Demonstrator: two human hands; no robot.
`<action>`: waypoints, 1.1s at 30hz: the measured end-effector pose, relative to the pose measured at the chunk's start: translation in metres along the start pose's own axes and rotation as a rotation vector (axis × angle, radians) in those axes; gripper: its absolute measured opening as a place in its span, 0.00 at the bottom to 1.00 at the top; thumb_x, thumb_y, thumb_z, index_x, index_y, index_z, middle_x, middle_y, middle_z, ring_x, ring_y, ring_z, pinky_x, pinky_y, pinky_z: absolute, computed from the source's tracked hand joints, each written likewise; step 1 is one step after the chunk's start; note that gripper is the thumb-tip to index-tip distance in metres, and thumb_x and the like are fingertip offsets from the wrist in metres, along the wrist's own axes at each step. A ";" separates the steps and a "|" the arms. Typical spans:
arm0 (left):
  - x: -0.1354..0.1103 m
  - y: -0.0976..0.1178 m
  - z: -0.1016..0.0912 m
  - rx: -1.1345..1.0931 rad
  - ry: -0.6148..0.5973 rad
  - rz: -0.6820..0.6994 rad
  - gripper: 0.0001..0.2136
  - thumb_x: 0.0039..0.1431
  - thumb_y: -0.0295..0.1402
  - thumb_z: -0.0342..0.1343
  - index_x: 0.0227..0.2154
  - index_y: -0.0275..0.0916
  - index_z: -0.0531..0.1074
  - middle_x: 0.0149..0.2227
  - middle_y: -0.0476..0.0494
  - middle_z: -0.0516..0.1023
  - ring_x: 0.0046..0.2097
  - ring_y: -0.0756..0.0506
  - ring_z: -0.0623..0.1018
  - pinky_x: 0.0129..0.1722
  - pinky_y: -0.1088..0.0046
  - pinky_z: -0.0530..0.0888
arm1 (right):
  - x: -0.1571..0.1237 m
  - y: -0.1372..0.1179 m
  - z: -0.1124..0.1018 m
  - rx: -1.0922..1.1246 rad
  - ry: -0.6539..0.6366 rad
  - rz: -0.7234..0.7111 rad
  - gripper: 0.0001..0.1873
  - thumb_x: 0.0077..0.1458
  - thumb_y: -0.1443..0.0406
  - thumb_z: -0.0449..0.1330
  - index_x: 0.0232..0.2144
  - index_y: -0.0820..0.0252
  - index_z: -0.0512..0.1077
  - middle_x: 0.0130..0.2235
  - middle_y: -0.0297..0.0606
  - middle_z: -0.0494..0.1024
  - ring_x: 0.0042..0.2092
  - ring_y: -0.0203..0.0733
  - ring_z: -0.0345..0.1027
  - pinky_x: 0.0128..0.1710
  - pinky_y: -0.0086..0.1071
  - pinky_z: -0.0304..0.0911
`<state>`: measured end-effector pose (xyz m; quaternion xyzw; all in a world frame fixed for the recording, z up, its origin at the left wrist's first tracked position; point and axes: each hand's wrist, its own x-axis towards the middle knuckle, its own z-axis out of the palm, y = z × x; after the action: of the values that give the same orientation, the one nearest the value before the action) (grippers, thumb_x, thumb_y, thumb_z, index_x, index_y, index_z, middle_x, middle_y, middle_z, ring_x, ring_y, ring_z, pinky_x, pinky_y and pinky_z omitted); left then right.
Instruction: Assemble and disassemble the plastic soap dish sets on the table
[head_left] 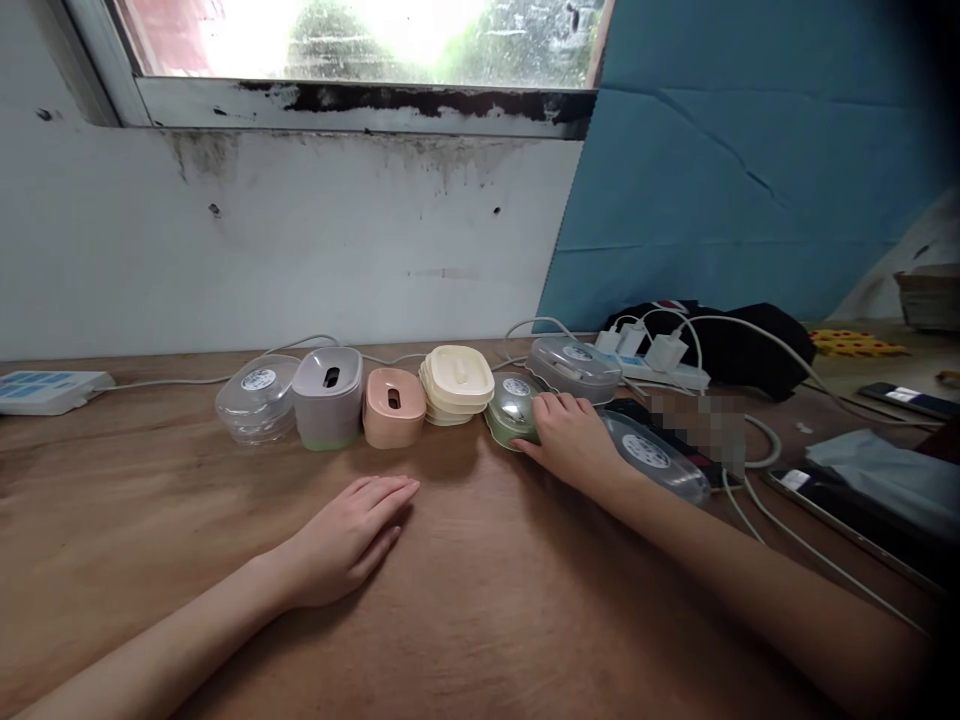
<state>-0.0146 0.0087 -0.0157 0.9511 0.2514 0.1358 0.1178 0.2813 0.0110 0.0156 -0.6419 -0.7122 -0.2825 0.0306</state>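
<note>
My left hand point(356, 535) rests on the wooden table with its fingers stretched out, holding nothing. Over to the right, my right hand point(571, 435) curls around the right side of a green translucent plastic container point(510, 412) with a round label on top; its thumb is at the front. Left of that container stands a stack of cream plastic lids or boxes point(459, 385). Beside the stack are a peach box with a slot in its top point(394, 408) and a taller grey slotted box point(328, 398) with a greenish base. A clear labelled container point(257, 398) ends the row.
Right of my right hand lie clear labelled containers, one behind point(574, 368) and one in front point(660, 462). A power strip point(664, 370) with chargers and loose cables sits behind. Phones point(855, 520) lie at the right. Another power strip point(56, 392) is far left.
</note>
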 end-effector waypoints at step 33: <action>0.000 0.001 -0.009 0.062 -0.261 -0.041 0.28 0.63 0.42 0.42 0.62 0.39 0.44 0.64 0.40 0.43 0.64 0.41 0.45 0.61 0.56 0.47 | -0.035 -0.058 -0.015 0.899 -0.413 -0.657 0.31 0.60 0.58 0.48 0.62 0.54 0.44 0.65 0.37 0.45 0.65 0.45 0.36 0.62 0.47 0.36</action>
<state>-0.0171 0.0087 -0.0072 0.9585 0.2572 0.0008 0.1228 0.2290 -0.0284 -0.0072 -0.3535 -0.9146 0.1828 0.0710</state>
